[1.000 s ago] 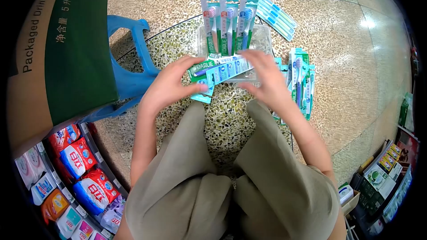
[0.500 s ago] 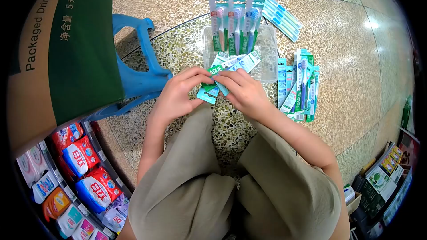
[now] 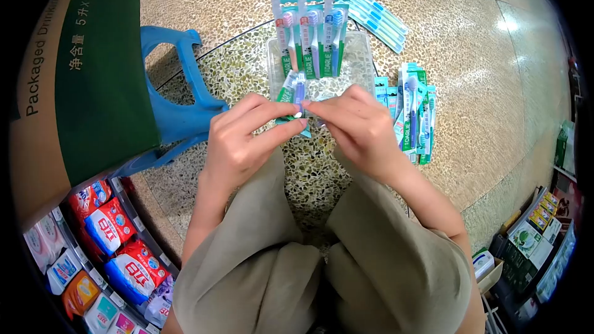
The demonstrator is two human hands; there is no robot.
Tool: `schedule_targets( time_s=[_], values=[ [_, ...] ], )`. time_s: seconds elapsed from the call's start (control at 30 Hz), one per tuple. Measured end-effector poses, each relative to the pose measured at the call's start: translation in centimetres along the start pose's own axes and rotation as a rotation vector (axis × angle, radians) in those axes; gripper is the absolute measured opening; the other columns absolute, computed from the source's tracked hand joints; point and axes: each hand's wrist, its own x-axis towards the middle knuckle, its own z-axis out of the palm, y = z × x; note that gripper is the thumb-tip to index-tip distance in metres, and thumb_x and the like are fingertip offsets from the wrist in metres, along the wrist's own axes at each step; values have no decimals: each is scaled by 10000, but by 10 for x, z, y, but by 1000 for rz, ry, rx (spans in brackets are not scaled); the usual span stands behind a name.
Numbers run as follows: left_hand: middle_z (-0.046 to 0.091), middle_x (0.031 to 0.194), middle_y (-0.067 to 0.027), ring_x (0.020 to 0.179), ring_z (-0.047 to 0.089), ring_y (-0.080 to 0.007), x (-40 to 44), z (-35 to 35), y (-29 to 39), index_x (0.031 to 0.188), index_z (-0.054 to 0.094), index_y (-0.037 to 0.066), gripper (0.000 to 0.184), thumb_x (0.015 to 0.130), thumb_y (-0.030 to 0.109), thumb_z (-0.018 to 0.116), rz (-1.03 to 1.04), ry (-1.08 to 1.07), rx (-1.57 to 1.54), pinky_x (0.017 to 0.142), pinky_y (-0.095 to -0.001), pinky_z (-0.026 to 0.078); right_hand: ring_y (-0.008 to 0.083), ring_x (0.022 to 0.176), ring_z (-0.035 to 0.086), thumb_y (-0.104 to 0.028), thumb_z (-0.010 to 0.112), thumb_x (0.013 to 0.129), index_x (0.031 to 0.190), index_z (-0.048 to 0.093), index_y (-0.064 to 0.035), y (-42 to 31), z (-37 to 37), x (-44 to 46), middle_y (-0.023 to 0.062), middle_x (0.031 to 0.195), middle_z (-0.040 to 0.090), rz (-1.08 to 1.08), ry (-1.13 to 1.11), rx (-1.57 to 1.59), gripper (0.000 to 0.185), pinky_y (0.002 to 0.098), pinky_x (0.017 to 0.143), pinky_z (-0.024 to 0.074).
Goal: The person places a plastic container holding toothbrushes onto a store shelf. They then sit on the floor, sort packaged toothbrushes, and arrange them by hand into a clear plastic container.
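Between my hands is a packaged toothbrush point(image 3: 299, 89) with a purple head, in a clear and green wrapper, its far end angled away from me. My left hand point(image 3: 244, 139) is closed on it, thumb and forefinger pinching the near end. The fingertips of my right hand point(image 3: 365, 130) are also pinched together at that near end. Parts of other green packaging show beneath my fingers, mostly hidden. Just beyond, three toothbrush packs point(image 3: 310, 34) stand side by side at a clear plastic box point(image 3: 366, 55).
Right of the box lies a pile of toothbrush packs point(image 3: 416, 117). A blue-striped pack point(image 3: 373, 17) lies on the speckled floor behind. At left are a blue stool point(image 3: 179, 108) and a large carton point(image 3: 105, 74). Shelved detergent bags point(image 3: 133, 266) are lower left; boxes point(image 3: 529, 241) stand lower right.
The several packs fanned between my hands now appear gathered, with a purple toothbrush showing on top. My right hand has turned, its fingertips meeting the left's. The view has shifted slightly.
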Motion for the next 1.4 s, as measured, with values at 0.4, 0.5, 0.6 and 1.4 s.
schedule_targets(
  time_s=[0.4, 0.5, 0.6, 1.4],
  values=[
    [699, 870, -153, 747, 646, -224, 66, -30, 50, 881, 717, 14, 302, 614, -124, 688, -43, 174, -388, 671, -287, 506, 34, 702, 561, -97, 723, 818, 1130, 678, -29, -20, -191, -5, 32, 948, 700, 501, 328, -50, 323, 159, 542, 351],
    [708, 880, -108, 763, 661, -157, 82, 17, 43, 903, 735, 17, 217, 694, -40, 748, -155, 111, -603, 650, -255, 525, 26, 677, 536, -120, 732, 813, 1120, 690, -46, -4, -204, -10, 1, 886, 690, 625, 242, -69, 319, 169, 511, 308],
    [712, 823, -80, 721, 652, -125, 97, 71, 38, 915, 740, 9, 180, 737, 38, 754, -427, -62, -737, 616, -243, 502, 56, 653, 537, -96, 737, 777, 1018, 736, -54, 24, -198, -12, 11, 829, 699, 702, 80, -206, 245, 207, 515, 391],
    [619, 1096, -164, 1012, 608, -327, 128, 273, -15, 1106, 634, 53, 436, 736, 237, 773, -734, -265, -473, 898, -385, 476, 88, 726, 609, 15, 696, 790, 1092, 695, -17, 36, -201, -7, 51, 864, 694, 798, 147, 12, 304, 229, 684, 495]
  ],
)
